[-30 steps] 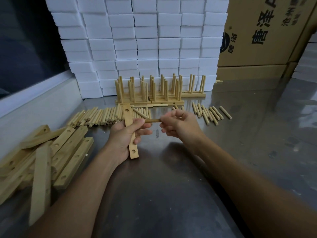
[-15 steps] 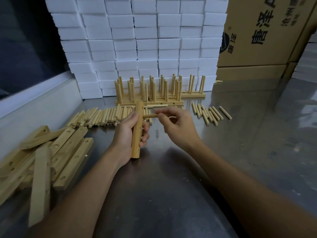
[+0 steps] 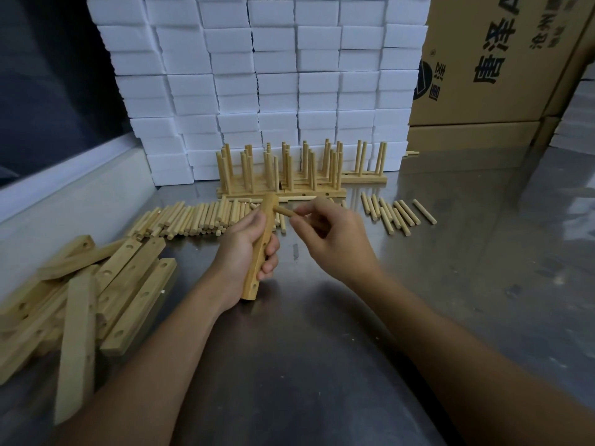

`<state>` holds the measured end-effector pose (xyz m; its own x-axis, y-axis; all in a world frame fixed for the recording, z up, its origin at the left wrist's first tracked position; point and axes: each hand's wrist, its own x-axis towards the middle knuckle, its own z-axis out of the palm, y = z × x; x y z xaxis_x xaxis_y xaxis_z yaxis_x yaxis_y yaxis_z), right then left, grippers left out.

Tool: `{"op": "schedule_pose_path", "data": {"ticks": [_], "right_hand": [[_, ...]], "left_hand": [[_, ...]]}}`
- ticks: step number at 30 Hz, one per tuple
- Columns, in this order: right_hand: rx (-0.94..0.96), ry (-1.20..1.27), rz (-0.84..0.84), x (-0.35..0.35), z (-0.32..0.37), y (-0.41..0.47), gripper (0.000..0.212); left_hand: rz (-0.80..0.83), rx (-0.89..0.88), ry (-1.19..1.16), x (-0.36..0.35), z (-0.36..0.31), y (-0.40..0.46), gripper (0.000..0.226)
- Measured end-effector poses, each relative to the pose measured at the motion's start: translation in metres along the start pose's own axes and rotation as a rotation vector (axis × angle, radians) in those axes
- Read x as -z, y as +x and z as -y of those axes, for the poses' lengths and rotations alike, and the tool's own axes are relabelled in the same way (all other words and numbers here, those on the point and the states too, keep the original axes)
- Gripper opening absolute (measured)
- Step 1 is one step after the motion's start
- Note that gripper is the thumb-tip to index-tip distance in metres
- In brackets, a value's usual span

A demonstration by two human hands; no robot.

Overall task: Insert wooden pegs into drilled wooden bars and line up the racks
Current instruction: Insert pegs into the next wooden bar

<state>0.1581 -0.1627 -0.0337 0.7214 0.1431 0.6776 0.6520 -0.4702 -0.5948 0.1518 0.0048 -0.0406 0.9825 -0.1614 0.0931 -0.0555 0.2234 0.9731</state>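
A pale drilled wooden bar (image 3: 258,249) is held upright by the left hand (image 3: 244,252), its lower end set on the grey metal worktop (image 3: 450,268) so that the holes face the right hand (image 3: 335,239). A short round wooden peg (image 3: 285,212) is pinched in that hand's grip and pressed sideways into the top hole. Loose pegs (image 3: 193,217) and spare bars (image 3: 128,291) lie within reach; finished racks (image 3: 283,175) are lined up behind.
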Motion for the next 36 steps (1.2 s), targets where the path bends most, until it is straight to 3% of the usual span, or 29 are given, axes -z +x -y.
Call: {"op": "schedule_pose_path", "data": {"ticks": [8,12,15,19,21,23,27,30,32,36], "right_hand": [[0.18,-0.323,-0.052,-0.001,0.001,-0.002,0.019],[0.07,-0.326,0.001,-0.004,0.002,-0.004,0.03],[-0.137,-0.041,0.074,-0.006,0.005,-0.001,0.033],[-0.563,0.47,0.215,0.0,0.005,0.001,0.033],[-0.683,0.594,0.287,0.003,0.004,0.002,0.035],[-0.601,0.479,0.266,0.001,0.002,0.001,0.036],[-0.198,0.051,0.104,-0.006,0.003,-0.002,0.033],[-0.06,-0.145,0.044,-0.007,0.003,-0.004,0.032],[-0.075,-0.154,0.048,-0.008,0.004,-0.005,0.034],[-0.363,0.158,0.11,-0.005,0.006,0.0,0.037]], "left_hand": [[-0.054,-0.061,0.243,-0.007,-0.001,-0.003,0.038],[-0.053,-0.084,0.333,-0.006,-0.003,-0.004,0.04],[-0.058,-0.111,0.384,-0.005,-0.003,-0.003,0.038],[-0.061,-0.145,0.469,-0.002,-0.003,-0.003,0.04],[-0.057,-0.157,0.515,-0.001,-0.003,-0.002,0.04],[-0.06,-0.16,0.534,-0.001,-0.003,-0.002,0.04],[-0.074,-0.127,0.469,-0.005,-0.007,-0.005,0.039],[-0.084,-0.101,0.451,-0.009,-0.008,-0.006,0.039],[-0.079,-0.095,0.455,-0.01,-0.008,-0.008,0.039],[-0.075,-0.102,0.511,-0.006,-0.006,-0.006,0.04]]}}
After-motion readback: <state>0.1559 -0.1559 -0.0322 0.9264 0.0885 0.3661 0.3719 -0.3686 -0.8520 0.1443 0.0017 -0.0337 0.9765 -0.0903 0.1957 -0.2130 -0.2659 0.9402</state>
